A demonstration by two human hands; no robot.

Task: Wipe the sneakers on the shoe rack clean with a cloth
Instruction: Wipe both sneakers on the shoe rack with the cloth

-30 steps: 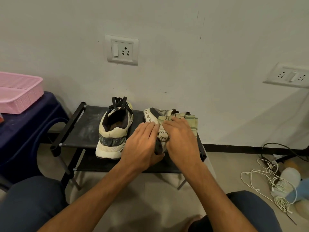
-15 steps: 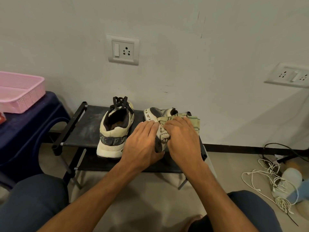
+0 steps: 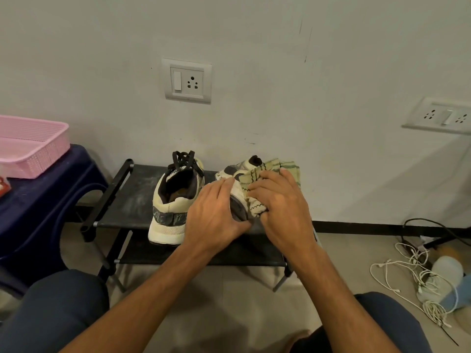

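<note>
Broadly, a pale wall (image 3: 280, 72) fills the upper half of the view, and a navy stool (image 3: 51, 194) at the left is cut off by the frame edge. Against the wall stands the black two-tier shoe rack (image 3: 132, 200), its dusty top shelf carrying both sneakers; its right end is hidden behind the person's forearms. A pink basket (image 3: 35, 149) sits on the stool, only partly in view. The left sneaker (image 3: 175, 200) stands upright with its heel toward the camera and its black laces at the far end. Just beside it, the right sneaker (image 3: 238, 174) is mostly covered, with only its toe and a strip of its side showing. The left hand (image 3: 216, 212) holds that sneaker, fingers laid over its side and thumb tucked round the heel. The right hand (image 3: 280, 207) grips a bunched checked cloth (image 3: 270, 169) and presses it onto the shoe's upper; the fingertips are buried in the folds. A wall socket (image 3: 187, 81) sits above the rack, and white cables (image 3: 407, 271) lie tangled on the floor at the right, their ends hard to make out.
</note>
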